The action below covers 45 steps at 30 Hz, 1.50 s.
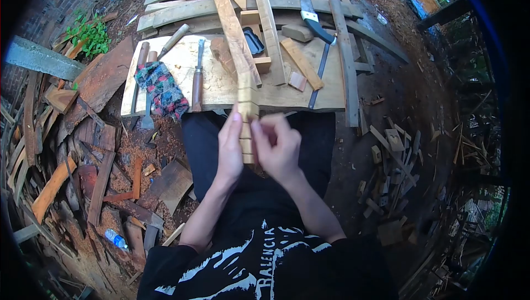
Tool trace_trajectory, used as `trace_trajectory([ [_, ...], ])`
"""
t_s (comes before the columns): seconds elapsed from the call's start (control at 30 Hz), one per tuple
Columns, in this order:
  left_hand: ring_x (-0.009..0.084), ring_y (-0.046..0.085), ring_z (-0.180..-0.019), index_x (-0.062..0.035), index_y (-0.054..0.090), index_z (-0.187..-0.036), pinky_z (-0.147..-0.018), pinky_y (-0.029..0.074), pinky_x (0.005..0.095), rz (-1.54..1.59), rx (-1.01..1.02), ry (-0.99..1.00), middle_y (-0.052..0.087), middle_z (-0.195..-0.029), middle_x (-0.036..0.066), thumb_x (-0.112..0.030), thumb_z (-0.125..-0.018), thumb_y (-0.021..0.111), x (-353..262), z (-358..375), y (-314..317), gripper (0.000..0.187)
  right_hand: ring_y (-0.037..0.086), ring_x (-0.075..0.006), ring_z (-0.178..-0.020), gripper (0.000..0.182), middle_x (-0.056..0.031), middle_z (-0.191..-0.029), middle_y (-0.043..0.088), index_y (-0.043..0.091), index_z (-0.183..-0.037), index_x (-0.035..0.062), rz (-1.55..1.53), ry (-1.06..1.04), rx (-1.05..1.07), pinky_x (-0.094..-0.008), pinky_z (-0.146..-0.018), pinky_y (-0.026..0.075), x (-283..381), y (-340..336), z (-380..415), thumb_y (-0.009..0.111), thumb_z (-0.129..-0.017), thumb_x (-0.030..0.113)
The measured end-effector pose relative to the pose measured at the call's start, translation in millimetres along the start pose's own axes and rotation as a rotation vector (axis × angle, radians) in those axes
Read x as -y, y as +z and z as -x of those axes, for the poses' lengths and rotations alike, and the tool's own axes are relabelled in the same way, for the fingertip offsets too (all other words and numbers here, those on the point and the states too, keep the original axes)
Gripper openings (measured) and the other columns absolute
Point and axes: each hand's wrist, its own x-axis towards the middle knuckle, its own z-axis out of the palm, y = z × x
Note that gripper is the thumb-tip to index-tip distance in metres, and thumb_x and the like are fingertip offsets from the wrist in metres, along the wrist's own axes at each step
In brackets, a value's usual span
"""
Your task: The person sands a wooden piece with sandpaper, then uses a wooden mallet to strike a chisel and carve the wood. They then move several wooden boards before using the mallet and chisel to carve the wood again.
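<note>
A narrow pale wooden piece with dark cross lines stands lengthwise over my lap, close to the workbench's front edge. My left hand is closed on its left side, the thumb lying along it. On the right side my right hand has its fingers curled in, thumb and fingertips at the piece; whether they pinch anything is hard to see. Beyond the piece lies a long wooden board on the bench. A chisel and a patterned cloth rest on the bench to the left.
The pale workbench also holds a handsaw, a black plane-like tool and wooden blocks. Scrap wood covers the ground at left, with a plastic bottle. More offcuts lie at right.
</note>
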Motion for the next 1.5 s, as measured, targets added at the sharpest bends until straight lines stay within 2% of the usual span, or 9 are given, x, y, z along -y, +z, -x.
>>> trace_trajectory([
  [0.07,0.0134,0.058,-0.114,0.0035,0.036,-0.155,-0.099,0.047,0.027,0.055,-0.012,0.045,0.059,-0.135,0.013,-0.031,-0.112,0.037,1.2,-2.5,-4.8,0.055,0.066,-0.022,-0.052,0.013,-0.0101,-0.062,0.061,0.062,-0.089,0.0039,0.005,-0.245,0.02,-0.0341,-0.049,0.048,-7.6,1.5,17.9,0.075,-0.089,0.006],
  [0.27,0.0189,0.047,-0.136,0.0039,0.033,-0.156,-0.115,0.035,0.031,-0.097,0.128,0.039,0.05,-0.149,0.016,-0.031,-0.112,0.037,8.6,21.6,12.3,0.057,0.069,-0.0229,-0.055,0.015,-0.0111,-0.065,0.067,0.062,-0.091,0.0018,0.062,0.046,-0.147,-0.0338,-0.049,0.051,-15.8,-10.9,-33.4,0.07,-0.095,0.013],
  [0.43,0.0118,0.061,-0.099,0.0005,0.05,-0.144,-0.086,0.052,0.027,0.063,-0.082,0.098,0.063,-0.122,0.008,-0.033,-0.111,0.038,-6.9,-1.9,-4.2,0.049,0.068,-0.0239,-0.055,0.013,-0.0109,-0.065,0.066,0.063,-0.089,0.0045,0.079,-0.228,0.027,-0.0353,-0.051,0.052,2.0,1.6,11.3,0.073,-0.092,0.012],
  [0.8,0.0096,0.061,-0.097,0.0024,0.046,-0.149,-0.083,0.051,0.0245,0.01,-0.074,0.135,0.064,-0.117,0.008,-0.032,-0.112,0.037,-7.8,-0.2,-2.6,0.051,0.066,-0.0255,-0.054,0.012,-0.0104,-0.065,0.062,0.062,-0.089,0.0053,0.066,-0.289,0.004,-0.0363,-0.052,0.05,1.3,5.7,7.1,0.074,-0.09,0.008],
  [0.87,0.013,0.06,-0.107,0.0047,0.04,-0.152,-0.095,0.049,0.0276,-0.036,-0.029,0.058,0.063,-0.126,0.012,-0.03,-0.112,0.037,-9.3,10.5,1.8,0.053,0.062,-0.0134,-0.051,0.016,-0.0073,-0.065,0.064,0.061,-0.088,0.0026,0.065,-0.273,-0.03,-0.028,-0.047,0.046,-2.7,-0.3,-5.7,0.076,-0.089,0.006],
  [0.93,0.0181,0.053,-0.129,0.0052,0.037,-0.154,-0.112,0.039,0.0313,-0.172,0.036,0.181,0.057,-0.142,0.016,-0.028,-0.112,0.038,6.0,21.2,13.9,0.053,0.07,-0.0216,-0.058,0.011,-0.0119,-0.069,0.068,0.061,-0.091,0.0012,0.032,-0.059,-0.143,-0.0349,-0.053,0.052,-8.9,-6.7,-35.0,0.07,-0.095,0.008],
  [1.2,0.0104,0.058,-0.107,0.0035,0.042,-0.152,-0.095,0.048,0.0269,0.039,0.007,0.077,0.063,-0.129,0.011,-0.028,-0.112,0.039,-15.7,-3.5,3.7,0.051,0.068,-0.02,-0.055,0.013,-0.0105,-0.068,0.068,0.063,-0.091,0.003,0.08,-0.169,-0.047,-0.034,-0.051,0.051,0.0,-1.9,-3.9,0.073,-0.092,0.01],
  [1.33,0.0192,0.049,-0.134,0.004,0.037,-0.154,-0.114,0.035,0.0318,-0.173,0.085,0.148,0.053,-0.147,0.018,-0.025,-0.111,0.041,0.1,20.9,21.3,0.052,0.068,-0.0213,-0.055,0.014,-0.0115,-0.07,0.068,0.062,-0.089,0.0037,0.093,-0.087,-0.26,-0.0349,-0.05,0.05,-16.5,-10.8,-50.9,0.074,-0.092,0.01],
  [1.5,0.0083,0.061,-0.093,0.0027,0.046,-0.15,-0.083,0.05,0.0249,-0.026,-0.02,0.01,0.067,-0.113,0.008,-0.028,-0.111,0.043,-20.2,-8.5,4.3,0.05,0.066,-0.0225,-0.054,0.015,-0.009,-0.063,0.065,0.062,-0.089,0.0038,0.111,-0.222,-0.147,-0.0327,-0.051,0.049,-10.5,4.4,-3.5,0.076,-0.09,0.009],
])
